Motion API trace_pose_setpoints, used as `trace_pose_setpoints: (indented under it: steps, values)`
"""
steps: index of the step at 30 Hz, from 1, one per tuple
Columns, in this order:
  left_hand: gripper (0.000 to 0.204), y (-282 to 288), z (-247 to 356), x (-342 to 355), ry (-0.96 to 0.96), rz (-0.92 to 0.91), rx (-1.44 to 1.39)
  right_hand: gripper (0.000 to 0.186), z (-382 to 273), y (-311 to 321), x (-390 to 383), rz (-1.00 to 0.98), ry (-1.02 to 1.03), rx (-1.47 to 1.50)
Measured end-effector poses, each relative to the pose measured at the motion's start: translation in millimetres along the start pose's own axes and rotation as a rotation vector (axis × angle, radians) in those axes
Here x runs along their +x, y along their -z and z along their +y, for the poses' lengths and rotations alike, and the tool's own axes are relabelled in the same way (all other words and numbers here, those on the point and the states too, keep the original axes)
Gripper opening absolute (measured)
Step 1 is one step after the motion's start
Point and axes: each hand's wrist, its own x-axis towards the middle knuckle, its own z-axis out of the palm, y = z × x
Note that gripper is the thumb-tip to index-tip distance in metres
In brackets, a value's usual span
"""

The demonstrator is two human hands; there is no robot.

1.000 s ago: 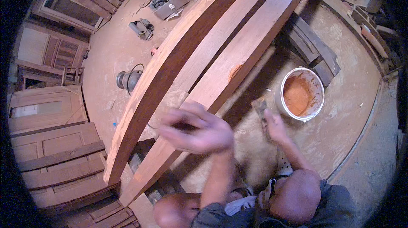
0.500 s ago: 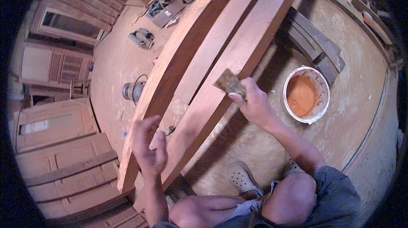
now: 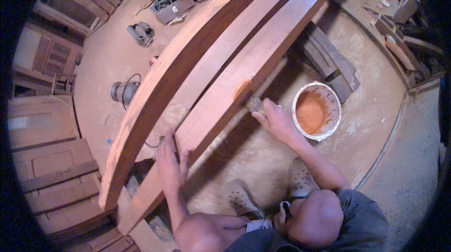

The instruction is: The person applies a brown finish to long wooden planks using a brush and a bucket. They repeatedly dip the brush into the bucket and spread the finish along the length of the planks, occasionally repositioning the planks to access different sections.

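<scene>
We're at the near beam (image 3: 262,49) stretching diagonally before us, right hand (image 3: 276,121) clasping a scraper (image 3: 255,105) just beside its edge, left hand (image 3: 172,164) resting uncurled on it, one orange patch (image 3: 241,89) apparently applied but not yet smoothed, and paste (image 3: 310,112) sitting in the bucket (image 3: 334,109)!

Dim, pinkish light hangs over the room around us, flaring bluish-white off a wooden beam (image 3: 221,99) at the frame's top. A dark shadow slants across the floor (image 3: 263,167) mid-frame. Blur softens the tool (image 3: 256,104) in the right hand (image 3: 278,124); grain speckles the black corners, and fisheye curvature bends wooden panels (image 3: 58,159) at left.
</scene>
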Motion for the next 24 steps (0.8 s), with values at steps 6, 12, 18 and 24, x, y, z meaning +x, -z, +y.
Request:
trace_pose_setpoints:
  steps: [6, 12, 18, 24]
  values:
    - [0.063, 3, -5, -9, -0.023, 0.044, -0.076, 0.042, 10, 41, -34, -0.26, -0.004, -0.033]
    - [0.059, 3, -10, -11, -0.029, 0.099, -0.129, 0.052, -45, 148, 28, -0.258, 0.238, -0.408]
    - [0.06, 5, -14, -13, -0.055, 0.142, -0.131, 0.052, -95, 174, 77, -0.458, 0.293, -0.777]
    - [0.063, 2, -10, -8, -0.064, 0.136, -0.151, 0.049, -100, 175, 92, -0.491, 0.368, -0.848]
